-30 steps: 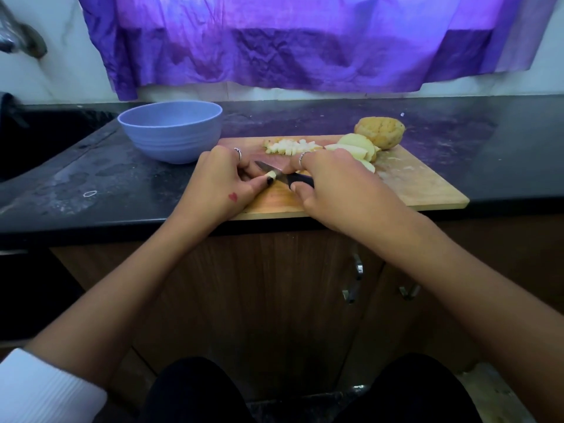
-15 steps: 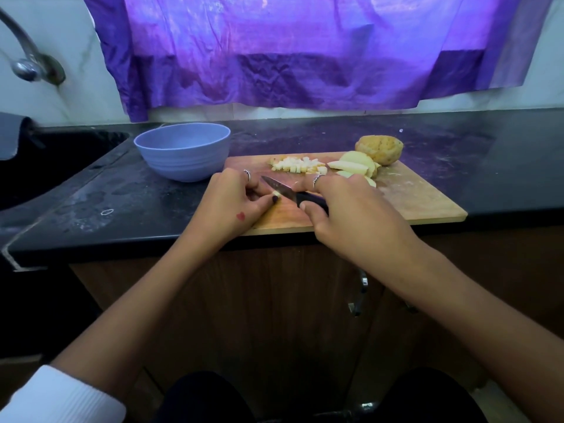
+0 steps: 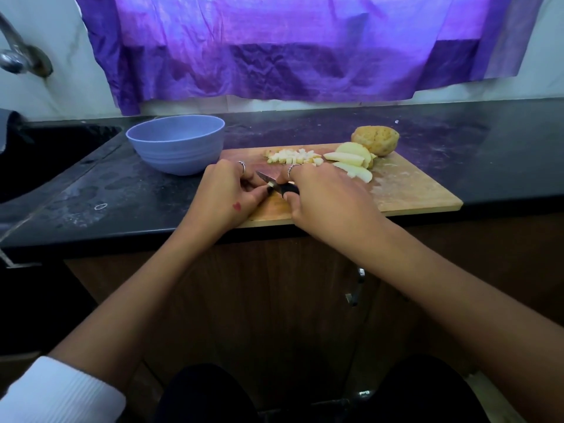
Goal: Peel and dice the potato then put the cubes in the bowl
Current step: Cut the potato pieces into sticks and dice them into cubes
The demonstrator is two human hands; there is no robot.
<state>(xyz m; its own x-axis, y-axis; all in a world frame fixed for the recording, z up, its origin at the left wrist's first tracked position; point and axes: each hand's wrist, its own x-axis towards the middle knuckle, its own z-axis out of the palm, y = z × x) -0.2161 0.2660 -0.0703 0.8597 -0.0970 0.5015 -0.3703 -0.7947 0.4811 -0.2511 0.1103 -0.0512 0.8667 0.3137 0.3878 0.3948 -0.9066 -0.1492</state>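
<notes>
On the wooden cutting board my left hand pinches a small pale potato strip, mostly hidden under my fingers. My right hand grips a black-handled knife, its blade resting across that strip. A heap of potato cubes lies at the board's far edge. Peeled slices lie to the right of the cubes. Behind them sits an unpeeled potato. The blue bowl stands on the counter just left of the board; its inside is not visible.
The board lies at the front edge of a black counter. A dark sink and a tap are at the far left. A purple cloth hangs on the wall behind. Cabinet doors with handles are below.
The camera view has shifted slightly. Both hands stay together on the board, with the knife still at the strip.
</notes>
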